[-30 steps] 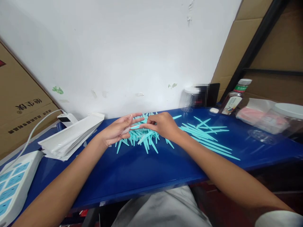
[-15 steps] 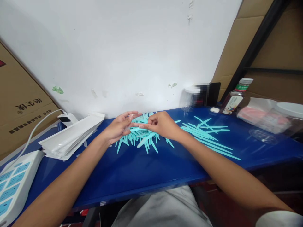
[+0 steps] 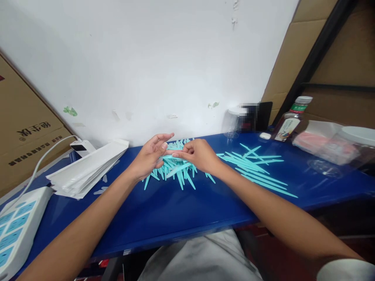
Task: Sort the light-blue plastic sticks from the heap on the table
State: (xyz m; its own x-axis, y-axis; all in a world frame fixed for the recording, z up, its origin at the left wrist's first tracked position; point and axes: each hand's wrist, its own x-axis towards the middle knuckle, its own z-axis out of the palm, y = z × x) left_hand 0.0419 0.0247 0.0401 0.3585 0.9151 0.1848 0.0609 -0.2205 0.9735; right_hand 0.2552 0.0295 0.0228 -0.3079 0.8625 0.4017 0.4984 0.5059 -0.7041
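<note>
Over a heap of thin teal plastic sticks with tapered ends (image 3: 181, 173), my two hands meet at the back of the blue table. My right hand (image 3: 197, 154) pinches a teal stick (image 3: 169, 157) between thumb and fingers. That stick points left, towards my left hand (image 3: 149, 156), whose fingers are spread with the palm turned inward. The stick's left end is at the left fingers; whether they touch it is hard to see. To the right, partly behind my right forearm, lies a second, looser spread of teal sticks (image 3: 258, 166).
White paper sleeves (image 3: 88, 171) lie stacked at left, near a power strip (image 3: 25, 230) and a small white device (image 3: 82, 147). At right stand a bottle (image 3: 293, 119), a clear lidded jar (image 3: 234, 121) and a pink-filled bag (image 3: 322, 140). A white wall (image 3: 164, 70) rises behind the table (image 3: 175, 212).
My left hand's upper fingers have lifted and spread slightly. My right hand stays in nearly the same place, still pinching. The view has shifted a little.
</note>
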